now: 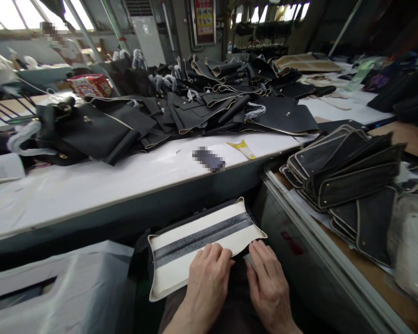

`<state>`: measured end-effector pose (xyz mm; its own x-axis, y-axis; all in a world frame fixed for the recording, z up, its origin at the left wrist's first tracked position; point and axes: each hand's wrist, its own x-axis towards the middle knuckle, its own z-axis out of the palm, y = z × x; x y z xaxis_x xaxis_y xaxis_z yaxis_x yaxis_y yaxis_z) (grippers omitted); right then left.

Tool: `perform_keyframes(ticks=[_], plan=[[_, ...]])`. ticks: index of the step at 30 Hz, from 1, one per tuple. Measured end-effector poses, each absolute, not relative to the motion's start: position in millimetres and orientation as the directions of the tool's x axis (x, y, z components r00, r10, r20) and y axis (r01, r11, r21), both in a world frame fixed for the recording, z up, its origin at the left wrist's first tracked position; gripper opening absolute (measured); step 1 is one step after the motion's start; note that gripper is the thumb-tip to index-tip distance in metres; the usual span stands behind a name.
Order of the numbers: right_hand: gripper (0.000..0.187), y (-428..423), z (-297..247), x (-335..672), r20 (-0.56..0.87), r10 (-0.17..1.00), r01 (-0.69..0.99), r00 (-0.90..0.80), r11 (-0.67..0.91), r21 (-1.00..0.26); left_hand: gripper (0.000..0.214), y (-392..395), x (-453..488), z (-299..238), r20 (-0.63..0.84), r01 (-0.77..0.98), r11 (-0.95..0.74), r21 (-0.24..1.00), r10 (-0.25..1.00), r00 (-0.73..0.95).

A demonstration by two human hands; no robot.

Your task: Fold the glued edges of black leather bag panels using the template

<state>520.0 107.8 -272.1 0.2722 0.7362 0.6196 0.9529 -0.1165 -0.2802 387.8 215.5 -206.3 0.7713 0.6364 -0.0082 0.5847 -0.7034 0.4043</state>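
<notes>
A cream panel with a dark grey stripe down its middle lies in front of me, below the table edge, on dark material over my lap. My left hand rests on the panel's near edge with its fingers curled over it. My right hand lies beside it at the panel's near right corner, fingers pressed together on the edge. Both hands pinch the panel's near rim.
A long white table carries a heap of black bag pieces with cream edges. A stack of black trimmed panels sits on a wooden bench at right. A yellow-handled tool lies near the table edge. Grey plastic sheeting fills the lower left.
</notes>
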Motion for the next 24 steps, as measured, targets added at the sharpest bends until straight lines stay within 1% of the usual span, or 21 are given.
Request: perform_keyframes(ticks=[4,8,13,17,19,24], plan=[[0.04,112,-273,516,0.648,0.714,0.958,0.264,-0.118,-0.26,0.016,217,393,-209,0.015,0.595,-0.671,0.443,0.669,0.743],[0.037,115,-274,510,0.649,0.717,0.96,0.255,-0.108,-0.258,0.019,220,399,-205,-0.038,0.637,-0.623,0.454,0.701,0.713],[0.035,122,-271,495,0.663,0.709,0.96,0.239,-0.072,-0.269,0.018,223,401,-206,-0.082,0.661,-0.598,0.454,0.71,0.699],[0.034,125,-269,485,0.665,0.715,0.961,0.213,-0.029,-0.277,0.009,225,396,-207,-0.061,0.635,-0.544,0.548,0.732,0.679],[0.035,125,-268,483,0.663,0.718,0.963,0.21,-0.036,-0.266,0.01,226,386,-205,-0.035,0.61,-0.54,0.58,0.732,0.681],[0.041,126,-267,478,0.64,0.74,0.967,0.207,-0.057,-0.247,0.008,224,341,-201,-0.003,0.621,-0.603,0.501,0.716,0.698]])
